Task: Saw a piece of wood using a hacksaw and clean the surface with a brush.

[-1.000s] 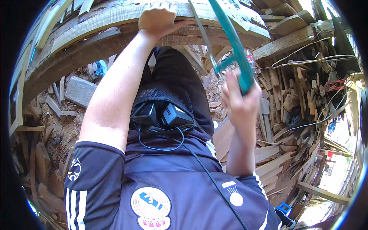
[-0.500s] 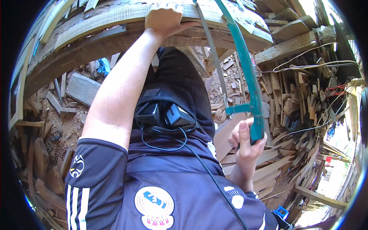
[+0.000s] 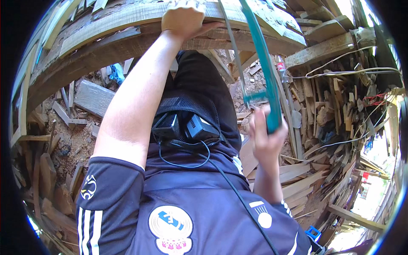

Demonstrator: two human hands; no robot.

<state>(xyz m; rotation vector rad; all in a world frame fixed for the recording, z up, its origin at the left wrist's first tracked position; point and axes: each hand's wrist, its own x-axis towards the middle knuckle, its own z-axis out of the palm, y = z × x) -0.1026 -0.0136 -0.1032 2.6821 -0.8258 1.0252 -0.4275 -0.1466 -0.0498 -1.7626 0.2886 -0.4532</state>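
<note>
Under left hand (image 3: 183, 20), grainy plank (image 3: 123, 30)

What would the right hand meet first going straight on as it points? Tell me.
Beyond its teal saw, the right hand would probably meet the wooden beam; relative height is unclear.

Forward again goes the right hand (image 3: 267, 135), driving the green-framed saw (image 3: 265, 59) up after its pull back half a second ago! The saw's handle sits closer to the plank (image 3: 123, 29) now, yet short of its spot a full second ago.
</note>
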